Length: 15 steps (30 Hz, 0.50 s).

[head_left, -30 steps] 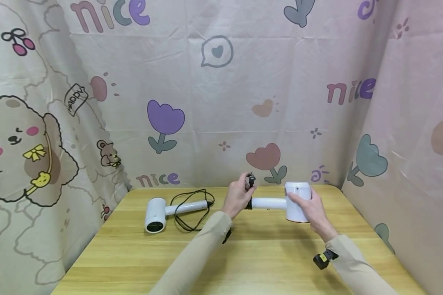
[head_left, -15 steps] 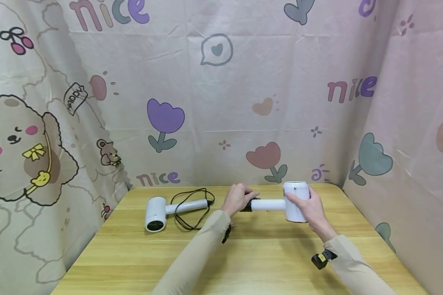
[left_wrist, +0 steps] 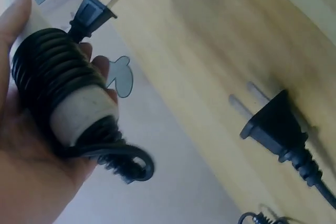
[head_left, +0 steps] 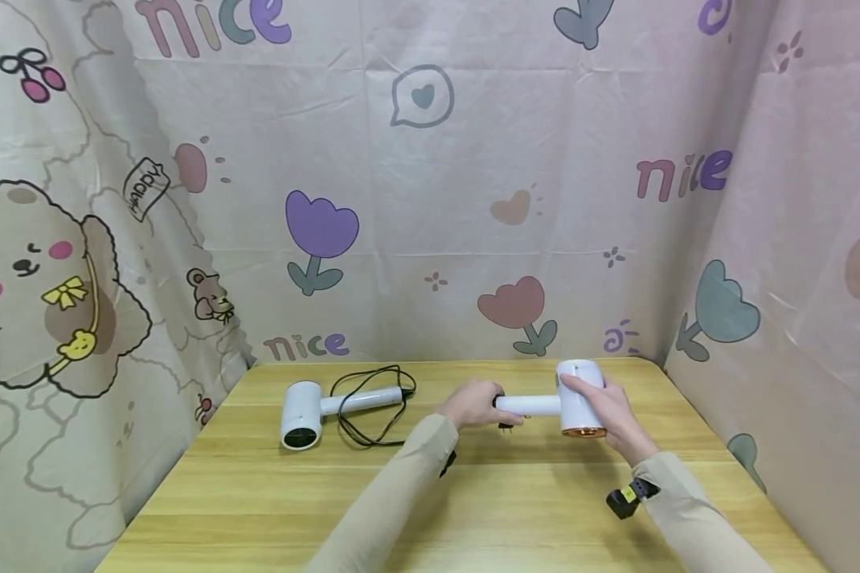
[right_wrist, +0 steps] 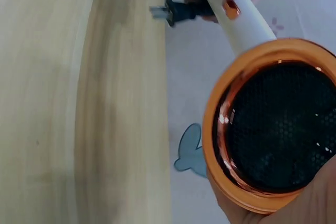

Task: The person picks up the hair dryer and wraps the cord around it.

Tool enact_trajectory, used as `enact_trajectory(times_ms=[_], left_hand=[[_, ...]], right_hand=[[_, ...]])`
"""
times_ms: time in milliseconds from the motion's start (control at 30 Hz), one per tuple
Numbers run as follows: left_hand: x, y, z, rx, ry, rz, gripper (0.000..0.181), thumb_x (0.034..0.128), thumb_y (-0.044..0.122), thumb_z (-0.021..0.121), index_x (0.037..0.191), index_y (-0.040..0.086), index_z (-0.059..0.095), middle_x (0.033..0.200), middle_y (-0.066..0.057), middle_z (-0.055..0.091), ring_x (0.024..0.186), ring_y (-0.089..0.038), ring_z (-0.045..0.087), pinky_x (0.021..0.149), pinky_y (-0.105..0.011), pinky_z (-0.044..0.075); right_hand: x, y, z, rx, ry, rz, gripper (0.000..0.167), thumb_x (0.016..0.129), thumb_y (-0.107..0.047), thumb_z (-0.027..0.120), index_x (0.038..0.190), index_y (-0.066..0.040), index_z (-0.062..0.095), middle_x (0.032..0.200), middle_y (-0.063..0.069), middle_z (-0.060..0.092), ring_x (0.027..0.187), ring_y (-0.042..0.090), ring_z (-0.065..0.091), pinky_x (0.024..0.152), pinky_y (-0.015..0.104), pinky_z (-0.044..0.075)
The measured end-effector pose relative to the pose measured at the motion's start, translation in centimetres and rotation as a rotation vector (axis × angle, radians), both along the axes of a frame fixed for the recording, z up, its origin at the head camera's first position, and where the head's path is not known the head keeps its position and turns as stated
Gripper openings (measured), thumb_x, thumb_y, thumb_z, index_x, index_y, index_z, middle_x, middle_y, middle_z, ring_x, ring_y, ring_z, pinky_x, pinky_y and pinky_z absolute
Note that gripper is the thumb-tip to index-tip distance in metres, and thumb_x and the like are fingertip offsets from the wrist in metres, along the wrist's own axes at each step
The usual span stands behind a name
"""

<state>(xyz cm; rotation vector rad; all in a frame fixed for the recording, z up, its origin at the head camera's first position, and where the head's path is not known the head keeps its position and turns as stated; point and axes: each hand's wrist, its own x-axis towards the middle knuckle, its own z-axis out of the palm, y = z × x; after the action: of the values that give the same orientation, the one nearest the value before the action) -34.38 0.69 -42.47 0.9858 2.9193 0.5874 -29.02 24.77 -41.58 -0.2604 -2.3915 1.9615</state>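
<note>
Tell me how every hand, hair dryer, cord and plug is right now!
Left hand: curled round the handle
Right hand: gripping the wide end
Held hair dryer: lifted in two hands
Wound cord: coiled round the handle's end
Plug near left hand: unplugged, prongs bare
Other hair dryer: lying on the table
Loose cord: loosely looped
Plug on the table: unplugged, prongs bare

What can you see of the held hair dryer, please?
The white, plastic-looking hair dryer has a cylindrical head with a coppery rim around a dark, downturned grille. Black cord coils round its handle, the plug sticking out. Above the table, the right hand grips the head, the left hand the handle's end.
</note>
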Motion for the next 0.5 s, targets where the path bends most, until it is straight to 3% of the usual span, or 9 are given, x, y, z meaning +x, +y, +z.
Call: enact_trajectory(times_ms=[200,367,500], left_hand=[[0.1,0.5,-0.8,-0.023,-0.122,-0.049,0.04,0.0827,0.051,0.074,0.084,0.012,0.067,0.068,0.007,0.059,0.059,-0.007,0.048,0.053,-0.02,0.041],[0.1,0.7,-1.8,-0.025,-0.24,-0.075,0.038,0.0863,0.049,0.071,0.082,0.011,0.066,0.064,0.006,0.056,0.054,-0.006,0.047,0.048,-0.02,0.041],[0.1,1.2,-2.9,-0.022,-0.265,-0.069,0.038,0.0869,0.049,0.07,0.081,0.011,0.066,0.062,0.007,0.053,0.052,-0.006,0.045,0.046,-0.02,0.039]], right_hand=[[-0.6,1.1,-1.0,-0.04,-0.094,0.065,0.087,0.088,-0.051,0.068,0.142,0.006,0.031,0.1,0.01,0.063,0.081,0.018,0.064,0.072,0.034,0.058],[-1.2,1.9,-2.0,-0.023,-0.175,0.139,0.084,0.09,-0.053,0.063,0.136,0.011,0.032,0.094,0.01,0.063,0.079,0.02,0.064,0.07,0.034,0.058],[-1.4,2.6,-3.2,-0.017,-0.227,0.149,0.083,0.091,-0.055,0.06,0.134,0.011,0.033,0.092,0.011,0.062,0.078,0.02,0.063,0.069,0.033,0.058]])
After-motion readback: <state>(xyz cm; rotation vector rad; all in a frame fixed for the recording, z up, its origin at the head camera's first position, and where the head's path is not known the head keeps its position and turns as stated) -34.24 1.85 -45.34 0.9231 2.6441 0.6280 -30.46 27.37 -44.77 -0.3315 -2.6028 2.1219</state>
